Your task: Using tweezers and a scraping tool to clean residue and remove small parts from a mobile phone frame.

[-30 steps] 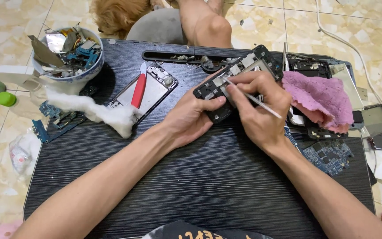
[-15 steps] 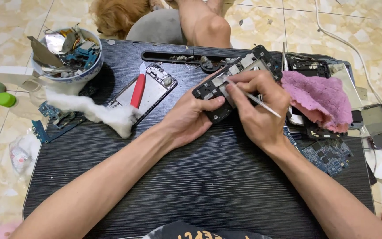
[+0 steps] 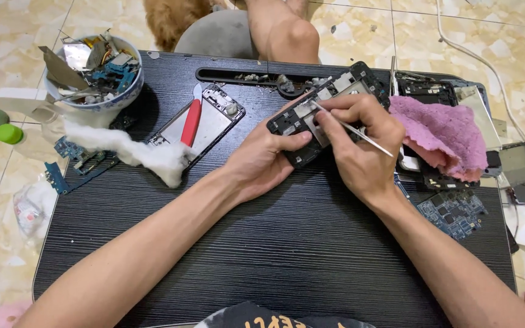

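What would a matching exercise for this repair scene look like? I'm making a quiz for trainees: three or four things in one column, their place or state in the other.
Things:
1. opened phone frame
2. tweezers
3. red pry tool
4. pink cloth

Places or states:
A. lying on a second opened phone, left of the hands
B. pinched in the right hand
C. crumpled at the table's right side
D. gripped by the left hand, thumb across it

Pairs: 1-D, 2-B, 3-A, 4-C
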